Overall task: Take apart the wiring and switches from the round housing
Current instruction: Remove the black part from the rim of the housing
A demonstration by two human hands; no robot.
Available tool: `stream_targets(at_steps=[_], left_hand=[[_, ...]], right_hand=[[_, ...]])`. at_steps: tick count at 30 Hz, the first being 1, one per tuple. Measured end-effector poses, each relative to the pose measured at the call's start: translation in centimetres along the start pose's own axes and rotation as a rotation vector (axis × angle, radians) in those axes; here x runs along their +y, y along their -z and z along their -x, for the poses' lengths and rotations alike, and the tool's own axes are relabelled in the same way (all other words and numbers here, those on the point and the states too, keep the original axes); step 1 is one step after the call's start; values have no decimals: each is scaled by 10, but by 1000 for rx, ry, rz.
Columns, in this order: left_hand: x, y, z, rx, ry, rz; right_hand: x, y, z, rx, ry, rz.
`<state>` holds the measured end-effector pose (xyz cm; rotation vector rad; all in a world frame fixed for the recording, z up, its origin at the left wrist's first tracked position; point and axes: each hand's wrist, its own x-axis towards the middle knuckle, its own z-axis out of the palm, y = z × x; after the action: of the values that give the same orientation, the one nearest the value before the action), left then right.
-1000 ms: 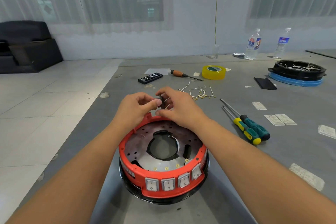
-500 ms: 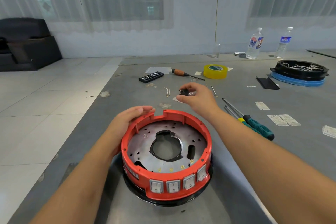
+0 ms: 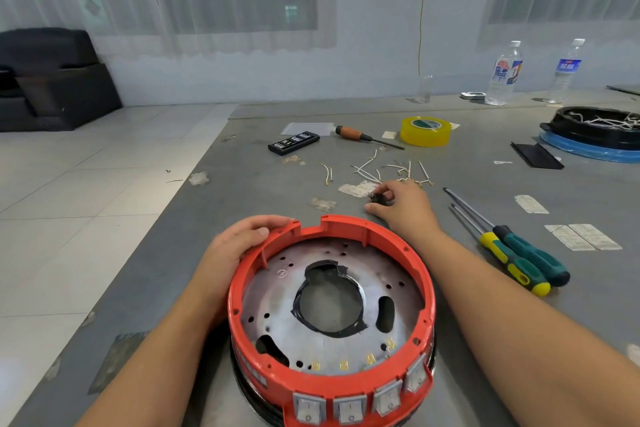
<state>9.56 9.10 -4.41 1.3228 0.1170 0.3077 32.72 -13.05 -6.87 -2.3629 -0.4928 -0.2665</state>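
Note:
The round orange housing (image 3: 408,253) sits on the grey table in front of me, a metal plate with a taped centre hole inside it. Several white rocker switches (image 3: 346,409) line its near wall. My left hand (image 3: 239,243) grips the housing's far left rim, thumb on top. Beyond the rim, my right hand (image 3: 401,208) is low over the table, its fingertips pinching a small black part (image 3: 377,198). Several loose white wires (image 3: 391,170) lie just past it.
Two screwdrivers (image 3: 516,253) lie to the right. Further back are a wooden-handled screwdriver (image 3: 360,136), a black bit case (image 3: 293,142), a yellow tape roll (image 3: 426,131), two bottles and a black and blue round housing (image 3: 595,135) with wires. The table's left edge drops to tiled floor.
Both hands pulled a small black part off the housing's far rim. My right hand then carried it away and down to the table near the wires; my left hand settled on the rim.

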Motion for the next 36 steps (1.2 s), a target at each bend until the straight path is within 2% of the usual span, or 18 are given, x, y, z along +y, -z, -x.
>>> stream_targets(at_steps=[12,19,32,36], left_hand=[[-4,3,4,-51,-50,-34],[-4,4,4,-41,-51,-62],[0,1,7,-7,-50,-61],[2,0,10,11,-50,-69]], right_hand=[[-3,3,5,-57,39,64],[-5,2,2,-56,-56,36],[-1,1,1,-8,-79,14],[-7,10,14,20,-28,-44]])
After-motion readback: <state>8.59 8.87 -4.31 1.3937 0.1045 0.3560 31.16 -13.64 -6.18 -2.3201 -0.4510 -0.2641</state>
